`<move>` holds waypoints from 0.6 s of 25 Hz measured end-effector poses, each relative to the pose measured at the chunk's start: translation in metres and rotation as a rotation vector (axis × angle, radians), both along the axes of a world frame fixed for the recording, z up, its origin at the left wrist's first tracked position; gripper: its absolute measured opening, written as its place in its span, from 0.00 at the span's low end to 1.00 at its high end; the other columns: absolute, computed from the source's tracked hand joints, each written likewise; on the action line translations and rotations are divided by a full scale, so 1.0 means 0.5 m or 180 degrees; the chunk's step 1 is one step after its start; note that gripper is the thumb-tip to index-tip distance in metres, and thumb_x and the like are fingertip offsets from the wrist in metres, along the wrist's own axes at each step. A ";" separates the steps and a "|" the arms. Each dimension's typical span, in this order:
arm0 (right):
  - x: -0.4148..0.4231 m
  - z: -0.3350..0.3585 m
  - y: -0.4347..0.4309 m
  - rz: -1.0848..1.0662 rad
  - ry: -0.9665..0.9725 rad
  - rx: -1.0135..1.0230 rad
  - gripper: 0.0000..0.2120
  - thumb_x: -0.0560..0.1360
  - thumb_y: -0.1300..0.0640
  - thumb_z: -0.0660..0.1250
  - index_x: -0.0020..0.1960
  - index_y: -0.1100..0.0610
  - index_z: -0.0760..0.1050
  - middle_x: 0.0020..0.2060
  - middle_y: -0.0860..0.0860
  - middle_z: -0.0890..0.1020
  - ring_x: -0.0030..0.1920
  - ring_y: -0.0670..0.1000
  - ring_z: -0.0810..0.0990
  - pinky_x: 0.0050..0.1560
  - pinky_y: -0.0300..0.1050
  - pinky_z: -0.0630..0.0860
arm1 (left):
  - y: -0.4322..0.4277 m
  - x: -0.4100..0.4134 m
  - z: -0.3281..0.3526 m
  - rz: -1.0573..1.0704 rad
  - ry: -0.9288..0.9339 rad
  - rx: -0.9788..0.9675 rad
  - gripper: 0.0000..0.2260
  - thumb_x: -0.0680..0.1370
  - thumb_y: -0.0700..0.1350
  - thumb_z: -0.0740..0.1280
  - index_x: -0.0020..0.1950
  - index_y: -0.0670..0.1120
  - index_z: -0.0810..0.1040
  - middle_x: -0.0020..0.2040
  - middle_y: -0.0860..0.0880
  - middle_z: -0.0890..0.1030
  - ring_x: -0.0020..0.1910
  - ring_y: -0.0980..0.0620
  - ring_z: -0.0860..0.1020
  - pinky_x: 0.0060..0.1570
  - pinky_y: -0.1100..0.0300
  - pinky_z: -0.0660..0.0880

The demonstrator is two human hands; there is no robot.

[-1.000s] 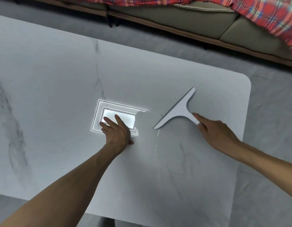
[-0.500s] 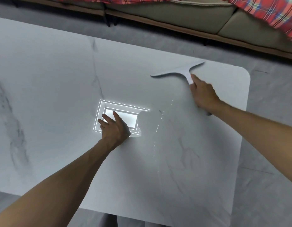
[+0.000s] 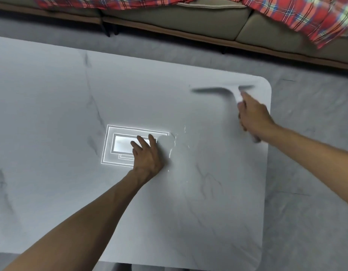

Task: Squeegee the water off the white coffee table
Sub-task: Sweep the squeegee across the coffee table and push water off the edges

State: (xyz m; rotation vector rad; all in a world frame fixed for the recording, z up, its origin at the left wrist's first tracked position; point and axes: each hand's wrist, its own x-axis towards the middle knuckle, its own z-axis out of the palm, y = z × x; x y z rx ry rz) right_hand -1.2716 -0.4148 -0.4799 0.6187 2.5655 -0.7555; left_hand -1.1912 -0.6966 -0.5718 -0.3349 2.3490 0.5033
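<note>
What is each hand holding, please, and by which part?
The right hand grips the squeegee by its handle; the left hand holds nothing, resting on the table.

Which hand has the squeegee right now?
The right hand, curled round the squeegee handle near the far right corner; the left hand rests flat on the table, holding nothing.

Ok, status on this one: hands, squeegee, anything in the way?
Right hand grips squeegee handle, blade blurred at far right corner. Left hand flat on coffee table. Water streaks beside left hand; no obstruction seen.
</note>
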 end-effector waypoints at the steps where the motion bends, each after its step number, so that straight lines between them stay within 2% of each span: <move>1: -0.044 -0.009 0.006 -0.0305 0.0048 -0.0137 0.22 0.81 0.53 0.49 0.74 0.44 0.59 0.41 0.59 0.78 0.31 0.56 0.75 0.39 0.53 0.77 | 0.004 -0.002 -0.018 -0.0067 -0.0025 -0.0004 0.31 0.82 0.50 0.51 0.77 0.33 0.45 0.76 0.29 0.51 0.71 0.22 0.52 0.69 0.33 0.54; 3: -0.089 -0.026 0.014 -0.0757 -0.0005 -0.0351 0.22 0.80 0.56 0.48 0.74 0.47 0.60 0.36 0.57 0.75 0.27 0.55 0.73 0.36 0.51 0.74 | 0.007 -0.006 -0.037 -0.0123 -0.0004 -0.0133 0.29 0.82 0.49 0.50 0.76 0.32 0.47 0.75 0.27 0.51 0.70 0.19 0.52 0.68 0.31 0.55; 5: -0.063 -0.035 0.004 -0.0641 -0.0110 -0.0309 0.22 0.80 0.58 0.47 0.73 0.49 0.59 0.35 0.59 0.76 0.27 0.56 0.76 0.32 0.48 0.75 | 0.003 -0.010 -0.030 0.0052 -0.0038 -0.0063 0.27 0.80 0.46 0.46 0.76 0.33 0.50 0.74 0.25 0.50 0.69 0.19 0.53 0.68 0.29 0.56; 6: -0.029 -0.035 -0.003 -0.0448 -0.0145 -0.0179 0.22 0.80 0.58 0.47 0.73 0.49 0.58 0.36 0.60 0.77 0.27 0.57 0.77 0.29 0.45 0.75 | 0.004 -0.013 -0.019 0.0013 -0.0061 -0.0119 0.27 0.79 0.44 0.39 0.76 0.33 0.51 0.73 0.24 0.50 0.69 0.18 0.53 0.67 0.28 0.56; 7: 0.014 -0.033 -0.011 -0.0260 -0.0192 -0.0062 0.22 0.81 0.57 0.47 0.74 0.48 0.57 0.37 0.61 0.78 0.28 0.58 0.78 0.27 0.43 0.73 | 0.005 -0.016 -0.015 -0.0179 -0.0036 -0.0234 0.32 0.75 0.43 0.29 0.75 0.32 0.52 0.73 0.23 0.51 0.68 0.17 0.53 0.66 0.27 0.56; 8: 0.061 -0.030 -0.016 -0.0147 -0.0312 -0.0021 0.22 0.81 0.55 0.47 0.74 0.46 0.55 0.38 0.62 0.79 0.28 0.59 0.79 0.26 0.42 0.72 | 0.005 -0.018 -0.016 -0.0501 -0.0018 -0.0347 0.42 0.66 0.43 0.19 0.74 0.30 0.53 0.72 0.22 0.52 0.67 0.16 0.53 0.65 0.25 0.55; 9: 0.107 -0.022 -0.019 -0.0110 -0.0510 -0.0047 0.22 0.82 0.53 0.47 0.75 0.44 0.53 0.40 0.63 0.79 0.29 0.59 0.79 0.28 0.42 0.72 | 0.007 -0.023 -0.014 -0.0937 -0.0035 -0.0458 0.49 0.60 0.43 0.14 0.73 0.30 0.53 0.72 0.23 0.53 0.67 0.15 0.53 0.64 0.24 0.55; 10: 0.150 -0.009 -0.022 -0.0091 -0.0754 -0.0091 0.23 0.82 0.51 0.46 0.76 0.42 0.51 0.41 0.63 0.79 0.30 0.59 0.79 0.29 0.42 0.73 | 0.008 -0.026 -0.010 -0.1122 -0.0063 -0.0568 0.50 0.61 0.43 0.14 0.73 0.30 0.54 0.72 0.23 0.54 0.67 0.15 0.53 0.64 0.24 0.55; 11: 0.185 0.008 -0.023 -0.0057 -0.0975 -0.0126 0.23 0.82 0.50 0.46 0.76 0.41 0.50 0.41 0.62 0.79 0.30 0.58 0.78 0.29 0.42 0.73 | 0.005 -0.021 -0.004 -0.1255 -0.0068 -0.0638 0.43 0.68 0.42 0.17 0.74 0.31 0.55 0.72 0.24 0.55 0.66 0.15 0.54 0.64 0.25 0.55; 13: 0.219 0.037 -0.013 0.0050 -0.1164 -0.0172 0.22 0.82 0.49 0.47 0.76 0.41 0.53 0.38 0.59 0.79 0.30 0.56 0.78 0.27 0.41 0.72 | 0.013 -0.021 0.022 -0.1287 -0.0063 -0.0552 0.25 0.82 0.41 0.38 0.72 0.32 0.62 0.71 0.25 0.59 0.63 0.15 0.61 0.61 0.25 0.62; 14: 0.210 0.045 -0.001 0.0102 -0.1093 -0.0138 0.22 0.82 0.50 0.48 0.75 0.42 0.55 0.36 0.58 0.79 0.29 0.55 0.78 0.26 0.40 0.72 | 0.019 -0.025 0.039 -0.1169 -0.0130 -0.0609 0.22 0.82 0.43 0.48 0.70 0.32 0.66 0.69 0.24 0.63 0.60 0.15 0.65 0.57 0.26 0.66; 15: 0.185 0.046 0.014 0.0159 -0.0919 -0.0029 0.22 0.82 0.50 0.48 0.75 0.43 0.57 0.36 0.58 0.79 0.28 0.55 0.78 0.26 0.41 0.72 | 0.020 -0.026 0.037 -0.1159 0.0069 -0.0679 0.21 0.81 0.43 0.52 0.69 0.32 0.68 0.68 0.24 0.64 0.59 0.15 0.66 0.56 0.26 0.68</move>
